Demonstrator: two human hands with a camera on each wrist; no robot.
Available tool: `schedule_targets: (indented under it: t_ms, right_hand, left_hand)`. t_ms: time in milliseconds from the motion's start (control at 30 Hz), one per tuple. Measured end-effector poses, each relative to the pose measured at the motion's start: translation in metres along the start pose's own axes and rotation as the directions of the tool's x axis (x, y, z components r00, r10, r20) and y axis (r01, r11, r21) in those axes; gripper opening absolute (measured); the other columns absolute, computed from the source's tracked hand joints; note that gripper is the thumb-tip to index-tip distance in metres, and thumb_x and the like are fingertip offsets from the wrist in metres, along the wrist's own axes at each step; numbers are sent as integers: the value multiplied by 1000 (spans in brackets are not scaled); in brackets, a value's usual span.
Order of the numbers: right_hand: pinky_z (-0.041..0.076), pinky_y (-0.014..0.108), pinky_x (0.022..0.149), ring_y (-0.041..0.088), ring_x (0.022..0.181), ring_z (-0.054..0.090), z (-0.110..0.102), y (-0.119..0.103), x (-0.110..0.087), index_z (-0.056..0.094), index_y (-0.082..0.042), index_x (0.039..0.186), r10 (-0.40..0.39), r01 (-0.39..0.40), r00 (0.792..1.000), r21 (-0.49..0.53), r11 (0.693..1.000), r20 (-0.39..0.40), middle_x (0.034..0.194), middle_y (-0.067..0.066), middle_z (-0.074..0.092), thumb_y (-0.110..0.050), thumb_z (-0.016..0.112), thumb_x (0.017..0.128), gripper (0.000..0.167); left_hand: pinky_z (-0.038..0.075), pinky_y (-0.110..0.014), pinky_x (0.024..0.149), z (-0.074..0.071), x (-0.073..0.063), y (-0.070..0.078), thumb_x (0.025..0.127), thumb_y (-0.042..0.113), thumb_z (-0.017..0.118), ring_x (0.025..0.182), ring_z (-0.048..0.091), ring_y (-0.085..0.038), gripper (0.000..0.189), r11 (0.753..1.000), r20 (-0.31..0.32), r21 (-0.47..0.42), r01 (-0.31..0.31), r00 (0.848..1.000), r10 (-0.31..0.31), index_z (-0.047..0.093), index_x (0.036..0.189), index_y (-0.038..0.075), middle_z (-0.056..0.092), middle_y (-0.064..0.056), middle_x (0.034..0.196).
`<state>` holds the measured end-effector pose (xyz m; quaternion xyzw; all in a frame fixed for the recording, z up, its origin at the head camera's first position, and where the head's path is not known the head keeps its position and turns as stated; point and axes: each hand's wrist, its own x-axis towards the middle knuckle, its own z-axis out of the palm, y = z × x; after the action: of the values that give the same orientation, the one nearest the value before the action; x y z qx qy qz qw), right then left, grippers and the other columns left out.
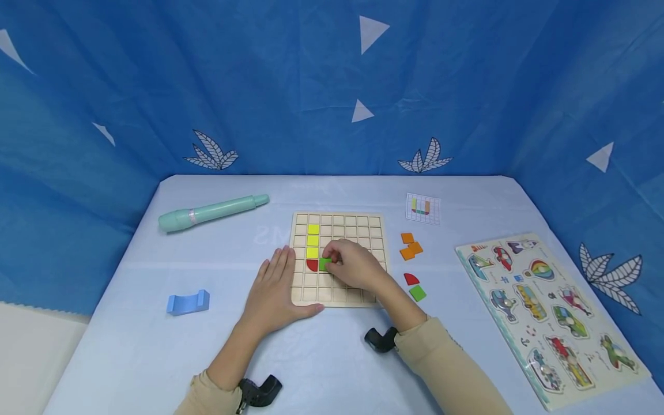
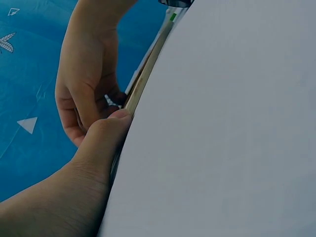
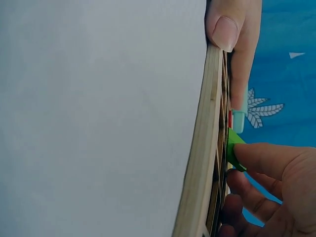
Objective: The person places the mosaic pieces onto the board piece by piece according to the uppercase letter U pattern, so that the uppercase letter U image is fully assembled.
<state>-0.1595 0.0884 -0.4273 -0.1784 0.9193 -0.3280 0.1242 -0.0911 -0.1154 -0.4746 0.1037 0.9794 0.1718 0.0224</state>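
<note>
A wooden grid board (image 1: 339,297) lies on the table, with several yellow square tiles (image 1: 313,241) in one column and a red quarter-circle tile (image 1: 312,265) just below them. My right hand (image 1: 357,266) pinches a green square tile (image 1: 324,264) between thumb and fingertips, right beside the red one. In the right wrist view that green tile (image 3: 234,150) stands tilted at the board's surface. Fingers extended, my left hand (image 1: 275,294) rests along the board's left edge, its thumb at the front edge.
Right of the board lie several orange tiles (image 1: 407,238), a red quarter-circle (image 1: 411,279) and a green square (image 1: 417,293). A pattern card (image 1: 434,212) is behind them. A vehicle puzzle (image 1: 524,340) lies far right; a teal tube (image 1: 223,210) and blue block (image 1: 188,303) lie left.
</note>
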Motion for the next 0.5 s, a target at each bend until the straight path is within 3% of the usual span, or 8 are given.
schedule_targets:
  t_ms: [500]
  right_hand:
    - [48,28,74,14,83,55,-1,-1,-1,69,-21,96,0,0,1000,-28,1000,9,89,-5,60,-17,73,88,10]
  left_hand:
    - [11,-50,126,1,0,-1,69,91,52,157,3,-26,132,1000,-11,5,-5,1000,5,10,159,5,6,-10,168]
